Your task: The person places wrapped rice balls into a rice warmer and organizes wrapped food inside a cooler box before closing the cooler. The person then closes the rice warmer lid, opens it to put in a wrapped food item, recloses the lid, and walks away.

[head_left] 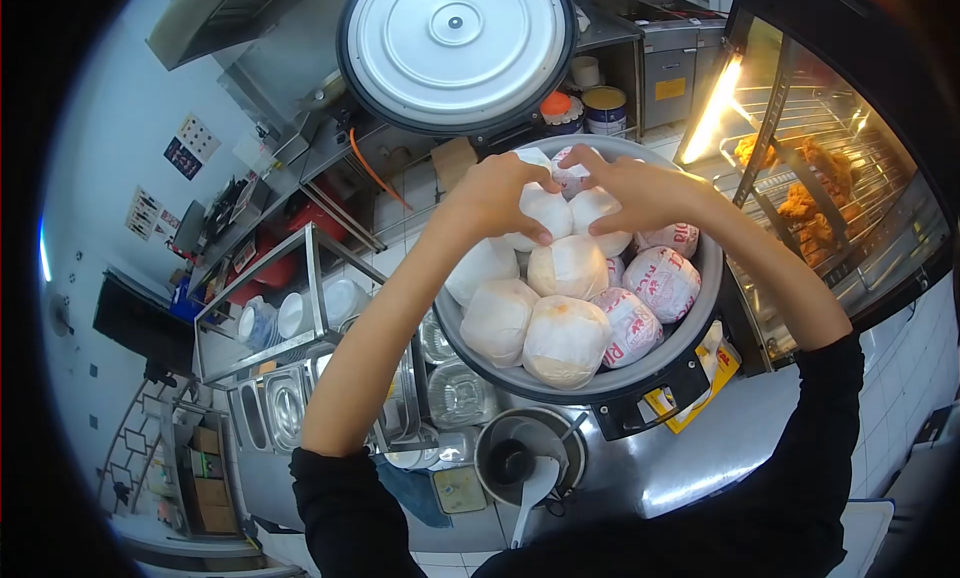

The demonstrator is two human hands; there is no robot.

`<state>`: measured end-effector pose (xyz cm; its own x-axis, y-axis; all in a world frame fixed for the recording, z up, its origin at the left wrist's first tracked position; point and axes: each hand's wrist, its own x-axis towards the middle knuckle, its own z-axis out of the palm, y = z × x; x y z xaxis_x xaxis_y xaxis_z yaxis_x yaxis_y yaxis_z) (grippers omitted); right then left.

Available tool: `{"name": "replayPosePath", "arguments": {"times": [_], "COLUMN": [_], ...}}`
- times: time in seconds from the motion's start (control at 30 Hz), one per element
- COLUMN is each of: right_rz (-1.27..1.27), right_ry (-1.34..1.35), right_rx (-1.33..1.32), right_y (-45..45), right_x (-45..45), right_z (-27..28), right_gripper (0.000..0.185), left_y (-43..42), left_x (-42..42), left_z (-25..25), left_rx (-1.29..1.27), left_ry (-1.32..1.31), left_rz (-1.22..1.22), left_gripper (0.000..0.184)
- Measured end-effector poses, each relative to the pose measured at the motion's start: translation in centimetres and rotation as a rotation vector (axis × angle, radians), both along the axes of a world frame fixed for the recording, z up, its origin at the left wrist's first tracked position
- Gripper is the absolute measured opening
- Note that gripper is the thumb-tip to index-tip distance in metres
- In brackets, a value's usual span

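Note:
A wide round warmer pot (470,362) holds several paper-wrapped balls, some plain white, others printed in red. My left hand (500,196) curves its thumb and fingers round a plain white wrapped ball (546,216) near the back of the pot. Beside it, my right hand (640,193) is curled over another white wrapped ball (597,210). The two hands face each other, with a printed wrapped ball (571,176) between their fingertips. Closer to me lie more plain wrapped balls (566,340), and printed ones (667,283) fill the right side. What both balls rest on is hidden.
The pot's hinged metal lid (455,48) stands raised behind it. At right is a lit glass cabinet with fried chicken (815,203) on racks. A metal pot with a white rice paddle (538,483) is in front, near clear plastic containers (460,393) and steel pans (287,403).

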<state>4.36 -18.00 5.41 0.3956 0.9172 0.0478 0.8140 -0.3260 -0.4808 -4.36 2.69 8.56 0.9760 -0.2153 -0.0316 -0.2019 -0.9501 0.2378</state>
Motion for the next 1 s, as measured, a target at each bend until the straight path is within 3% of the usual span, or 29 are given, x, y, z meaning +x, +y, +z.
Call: {"name": "replayPosePath", "arguments": {"times": [0.1,0.2,0.3,0.4,0.43,0.53,0.57,0.67,0.73,0.8,0.87,0.93,1.0], "right_rz": [-0.072,-0.021,0.001,0.009,-0.009,-0.107,-0.163,-0.224,-0.239,-0.268,-0.276,-0.314,-0.398], "right_ry": [0.111,0.04,0.083,0.126,0.167,0.148,0.147,0.106,0.082,0.068,0.016,-0.036,-0.078], "right_rx": [-0.1,0.075,0.114,0.147,0.132,0.05,0.061,0.226,0.379,0.512,0.79,0.98,1.03], "right_y": [0.1,0.5,0.7,0.9,0.8,-0.4,-0.9,-3.0,-4.3,-6.2,-7.0,-8.3,-10.0], "right_x": [0.0,0.6,0.1,0.3,0.7,2.1,2.9,4.0,4.0,1.6,-0.6,-3.5,-6.9], "right_z": [1.9,1.8,1.8,1.2,1.5,4.2,5.0,6.2,7.0,7.2,6.8,6.2,5.5], "right_gripper": [0.071,0.069,0.072,0.073,0.072,0.057,0.053,0.039,0.032,0.026,0.02,0.016,0.019], "left_y": [-0.8,-0.6,-0.7,-0.8,-1.1,-1.1,-0.7,2.1,6.5,10.7,18.3,20.6,20.4], "left_x": [-1.2,-1.6,-1.0,-1.0,-1.1,-0.9,-0.6,0.8,2.2,5.2,8.3,10.0,9.7], "left_z": [0.0,0.2,2.1,-3.1,-3.8,-4.7,-4.1,-2.2,-0.1,3.2,2.4,1.9,0.9], "left_rx": [0.148,0.108,0.122,0.44,0.407,0.153,0.239,-0.482,-0.131,-0.72,-0.959,-1.343,-1.868], "left_ry": [-0.103,-0.026,0.084,-0.566,-0.269,-0.035,0.039,0.056,-0.73,-1.171,-0.915,-0.684,-0.341], "left_rz": [-0.026,0.006,0.116,-0.166,-0.163,-0.113,-0.16,-0.051,0.067,0.514,0.806,0.901,0.446], "left_gripper": [0.054,0.037,0.038,0.048,0.058,0.06,0.062,0.057,0.051,0.051,0.063,0.071,0.08]}}
